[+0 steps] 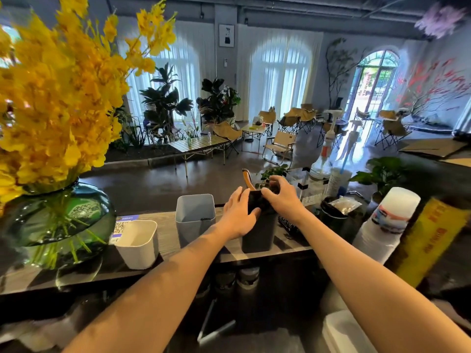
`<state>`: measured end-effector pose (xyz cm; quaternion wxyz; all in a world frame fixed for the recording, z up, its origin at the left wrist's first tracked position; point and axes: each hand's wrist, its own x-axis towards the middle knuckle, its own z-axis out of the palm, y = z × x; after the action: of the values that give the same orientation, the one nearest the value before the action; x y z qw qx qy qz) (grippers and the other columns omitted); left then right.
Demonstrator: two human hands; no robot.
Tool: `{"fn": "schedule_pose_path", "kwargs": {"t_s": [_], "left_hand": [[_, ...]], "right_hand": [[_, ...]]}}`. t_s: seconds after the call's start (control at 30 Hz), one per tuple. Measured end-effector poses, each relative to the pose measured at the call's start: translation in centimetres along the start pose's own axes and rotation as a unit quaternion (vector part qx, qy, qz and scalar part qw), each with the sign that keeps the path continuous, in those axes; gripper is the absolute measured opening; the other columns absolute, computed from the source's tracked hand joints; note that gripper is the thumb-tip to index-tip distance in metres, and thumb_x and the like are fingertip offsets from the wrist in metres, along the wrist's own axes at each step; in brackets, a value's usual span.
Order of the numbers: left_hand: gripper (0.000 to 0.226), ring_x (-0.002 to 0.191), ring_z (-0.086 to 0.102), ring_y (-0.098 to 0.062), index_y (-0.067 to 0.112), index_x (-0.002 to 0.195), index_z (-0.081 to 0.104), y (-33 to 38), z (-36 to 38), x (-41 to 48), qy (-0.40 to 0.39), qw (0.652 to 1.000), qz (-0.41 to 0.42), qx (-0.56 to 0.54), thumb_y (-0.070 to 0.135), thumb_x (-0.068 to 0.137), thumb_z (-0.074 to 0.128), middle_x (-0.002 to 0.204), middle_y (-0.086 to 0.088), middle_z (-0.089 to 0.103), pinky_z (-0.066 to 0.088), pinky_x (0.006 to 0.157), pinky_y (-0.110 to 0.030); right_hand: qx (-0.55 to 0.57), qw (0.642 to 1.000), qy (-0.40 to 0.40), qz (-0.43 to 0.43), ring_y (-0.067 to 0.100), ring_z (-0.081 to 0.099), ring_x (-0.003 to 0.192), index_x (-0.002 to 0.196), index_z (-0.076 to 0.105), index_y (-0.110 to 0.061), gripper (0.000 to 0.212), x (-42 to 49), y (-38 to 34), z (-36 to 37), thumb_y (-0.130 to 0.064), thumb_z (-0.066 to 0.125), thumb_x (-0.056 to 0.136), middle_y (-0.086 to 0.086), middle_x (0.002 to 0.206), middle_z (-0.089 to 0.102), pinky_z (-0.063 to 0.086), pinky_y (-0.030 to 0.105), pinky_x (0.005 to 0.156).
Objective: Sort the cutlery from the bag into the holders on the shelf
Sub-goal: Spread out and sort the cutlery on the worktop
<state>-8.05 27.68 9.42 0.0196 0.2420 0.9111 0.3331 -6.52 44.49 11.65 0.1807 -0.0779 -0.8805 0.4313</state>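
Note:
Three holders stand in a row on the wooden shelf (168, 233): a white one (139, 244) at the left, a grey one (195, 215) in the middle and a black one (258, 235) at the right. My left hand (238, 212) grips the black holder's left side near its rim. My right hand (281, 197) curls over its top from the right, fingers at the rim. An orange-handled utensil (247, 180) sticks up out of the black holder behind my hands. Something small and dark lies inside the grey holder. No bag is in view.
A green glass vase (56, 217) with yellow flowers (58, 87) fills the left of the shelf. At the right stand a small plant (274, 174), spray bottles (328, 149), a black tub (336, 215), stacked paper cups (384, 225) and a yellow box (430, 238).

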Motion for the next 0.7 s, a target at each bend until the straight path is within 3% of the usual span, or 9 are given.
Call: {"fn": "schedule_pose_path", "kwargs": {"t_s": [0.13,0.27,0.33,0.47,0.7], "left_hand": [[0.071,0.156,0.002,-0.024,0.018,0.161,0.013,0.3,-0.4,-2.5,0.013,0.999,-0.003,-0.046,0.037,0.104,0.051,0.169,-0.002,0.003,0.008,0.127,-0.046],[0.071,0.155,0.013,-0.022,0.019,0.16,0.019,-0.7,0.7,-6.3,0.026,0.997,-0.011,-0.073,0.035,0.101,0.056,0.168,0.0,0.012,0.016,0.126,-0.045],[0.07,0.153,0.022,-0.022,0.016,0.158,0.026,-0.9,1.2,-8.4,0.056,0.996,0.002,-0.07,0.028,0.099,0.061,0.165,-0.003,0.023,0.019,0.125,-0.04],[0.07,0.154,0.016,-0.018,0.014,0.159,0.023,-1.5,1.2,-11.1,0.039,0.996,0.006,-0.083,0.02,0.1,0.06,0.167,-0.003,0.017,0.014,0.126,-0.034],[0.059,0.14,0.041,-0.014,0.014,0.153,0.037,-5.3,4.4,-19.6,0.037,0.98,-0.029,-0.194,0.004,0.098,0.055,0.152,-0.004,0.045,0.032,0.12,-0.034]], "right_hand": [[0.038,0.998,0.045,-0.031,0.019,0.055,0.121,0.14,0.053,-0.013,0.045,-3.5,-2.5,-1.2,-0.021,0.062,0.097,0.004,0.131,0.059,0.045,0.03,0.1],[0.12,0.991,0.048,-0.037,0.01,0.059,0.113,0.134,0.057,-0.018,0.034,-9.2,-3.8,-0.4,-0.013,0.057,0.1,-0.005,0.123,0.062,0.047,0.026,0.097],[0.152,0.987,0.049,-0.037,0.004,0.06,0.115,0.131,0.059,-0.021,0.033,-11.9,-3.8,0.2,-0.01,0.056,0.1,-0.009,0.123,0.065,0.047,0.025,0.101],[0.19,0.981,0.03,-0.011,0.001,0.059,0.116,0.131,0.059,-0.019,0.035,-15.6,-3.6,1.5,-0.005,0.054,0.099,-0.009,0.123,0.065,0.045,0.025,0.103],[0.197,0.98,-0.008,0.02,0.004,0.064,0.106,0.128,0.062,-0.01,0.036,-23.3,-0.4,6.2,0.006,0.052,0.097,0.0,0.115,0.069,0.048,0.013,0.088]]}}
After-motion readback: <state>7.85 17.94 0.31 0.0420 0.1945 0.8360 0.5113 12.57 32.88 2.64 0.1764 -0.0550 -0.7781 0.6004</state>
